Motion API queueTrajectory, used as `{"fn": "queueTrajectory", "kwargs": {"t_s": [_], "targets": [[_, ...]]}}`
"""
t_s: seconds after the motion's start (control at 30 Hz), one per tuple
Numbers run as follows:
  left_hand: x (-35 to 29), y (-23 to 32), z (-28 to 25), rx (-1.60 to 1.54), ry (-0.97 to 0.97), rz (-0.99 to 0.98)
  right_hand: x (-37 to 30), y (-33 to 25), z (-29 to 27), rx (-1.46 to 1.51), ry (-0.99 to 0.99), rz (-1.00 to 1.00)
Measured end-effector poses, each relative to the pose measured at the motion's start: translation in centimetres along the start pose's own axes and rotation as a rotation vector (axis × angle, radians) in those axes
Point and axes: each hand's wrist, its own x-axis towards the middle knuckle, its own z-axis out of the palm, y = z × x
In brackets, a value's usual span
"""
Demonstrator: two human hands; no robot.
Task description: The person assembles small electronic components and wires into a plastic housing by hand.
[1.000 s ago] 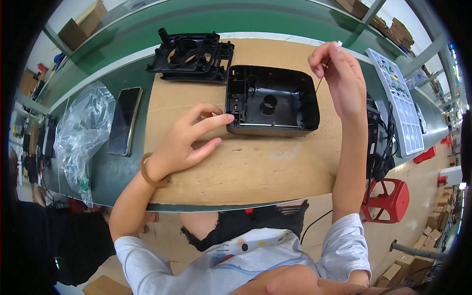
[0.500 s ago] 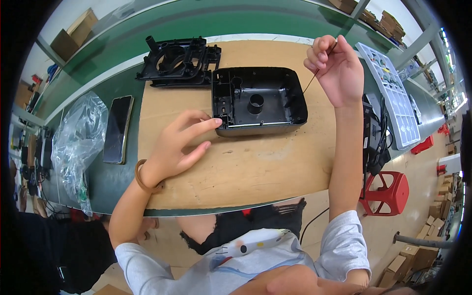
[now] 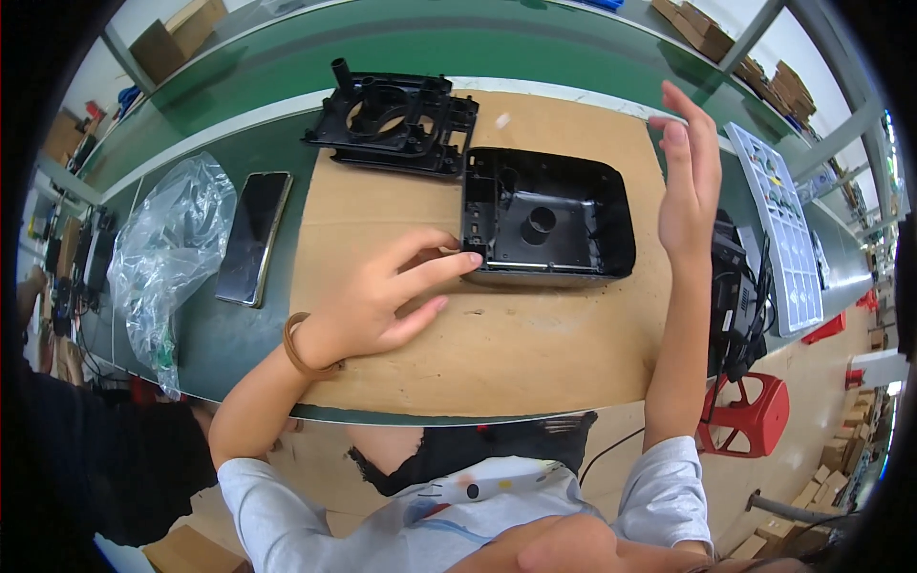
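Note:
A black plastic housing (image 3: 583,205), like a rounded open box with a short round post inside, sits on the cardboard sheet (image 3: 535,353). My left hand (image 3: 382,296) holds its fingers apart, the index fingertip resting on the housing's near left corner. Raised to the right of the housing, my right hand (image 3: 690,191) has its fingers stretched upward and apart. Nothing shows in it, though its far fingers are partly hidden. Behind the housing, to the left, lies a black plastic frame (image 3: 358,153) with a large round opening and upright posts.
A phone (image 3: 254,239) and a clear plastic bag (image 3: 172,253) lie left of the cardboard. A small pale patch (image 3: 503,120) shows behind the housing. To the right are a black device with cables (image 3: 735,306), a white compartment tray (image 3: 778,220) and a red stool (image 3: 759,415).
My right hand has opened from a pinch, and the thin dark strand between its fingers no longer shows. The housing and frame appear farther right in the view. My left fingertip stays at the housing's corner.

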Motion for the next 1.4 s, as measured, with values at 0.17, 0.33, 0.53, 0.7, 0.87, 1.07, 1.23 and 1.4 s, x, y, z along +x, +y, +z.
{"fn": "queueTrajectory", "kwargs": {"t_s": [0.17,0.33,0.53,0.7,0.87,1.07,1.23,1.4], "targets": [[0.3,-0.3,0.1,0.006,0.012,0.068,-0.7,-1.4,0.4,-0.334,-0.312,-0.119],[0.3,-0.3,0.1,0.000,0.022,0.081,-1.9,-0.5,1.3,-0.395,-0.512,-0.007],[0.1,-0.1,0.2,0.010,0.052,0.072,-1.3,-1.0,1.2,-0.415,-0.468,0.094],[-0.2,-0.7,0.7,0.168,0.092,0.236,-0.5,-1.4,0.6,-0.190,-0.345,0.034],[0.2,-0.1,1.0,0.192,0.118,0.236,0.2,-0.4,-0.9,0.179,-0.522,-0.009],[0.3,0.1,1.2,0.246,0.110,0.240,0.0,1.1,0.0,0.520,-0.544,0.159],[0.1,0.4,1.1,0.253,0.106,0.241,-0.3,1.4,0.3,0.569,-0.596,0.185],[0.1,0.4,1.0,0.265,0.104,0.242,-0.4,1.7,0.1,0.562,-0.687,0.189]]}}
